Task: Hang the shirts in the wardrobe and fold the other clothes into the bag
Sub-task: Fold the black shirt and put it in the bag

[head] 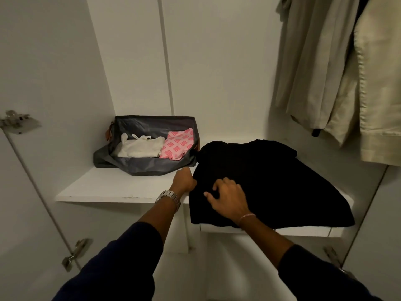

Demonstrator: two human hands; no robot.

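Both of our hands are on the black garment (pixel 267 181) that lies on the wardrobe shelf (pixel 104 187). Our left hand (pixel 184 181) is closed round its left edge, fingers curled into the cloth, while our right hand (pixel 227 196) rests on top with fingers bent, seemingly pinching a little of the fabric near the front. We judge that this pairing serves the fold: one hand anchors the side, the other gathers or smooths the middle so the cloth can be turned over on itself.

Largest around us is the white wardrobe (pixel 217 61), its doors open. On the right hang pale beige shirts (pixel 325 72), so that part of the job looks dealt with. The black garment comes next in size; it spreads across the right half of the shelf and droops over the front edge, not yet folded small enough to pack.

Just to its left, touching or nearly touching it, sits the open grey bag (pixel 152 164), placed near so folded items travel only a short way. Inside lie a folded cream garment (pixel 141 147) on the left and a folded pink patterned garment (pixel 176 146) on the right, side by side. A metal watch (pixel 168 197) circles our left wrist; a thin bracelet (pixel 247 216) circles the right.
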